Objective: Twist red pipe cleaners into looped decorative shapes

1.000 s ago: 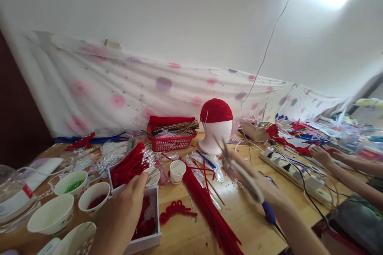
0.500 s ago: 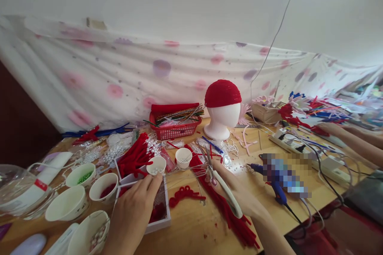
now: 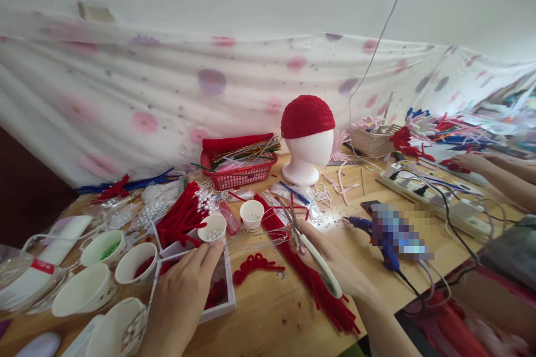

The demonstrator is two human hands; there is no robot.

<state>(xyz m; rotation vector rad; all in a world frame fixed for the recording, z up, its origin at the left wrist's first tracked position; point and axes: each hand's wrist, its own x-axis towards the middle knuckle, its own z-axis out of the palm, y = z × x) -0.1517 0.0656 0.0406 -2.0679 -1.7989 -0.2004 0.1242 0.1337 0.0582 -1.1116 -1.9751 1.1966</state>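
My left hand is closed, with its fingertips by a paper cup of white beads; what they pinch is hidden. A bundle of thin wires stretches between those fingertips and my right hand. That right hand is closed on scissors with pale handles, their blades pointing up and away. Under it lies a bunch of red chenille stems. Between my hands, a looped red chenille piece rests on the table. A second cup of small beads stands behind the wires.
A white divided box holds red pieces. Several paper cups stand at left. Farther back are a red basket and a foam head with a red cap. At right lie a glue gun, a power strip and another person's hands.
The view has shifted slightly, so most things sit a little higher and farther left. Both my hands keep nearly the same pose, with the scissors still in my right hand.
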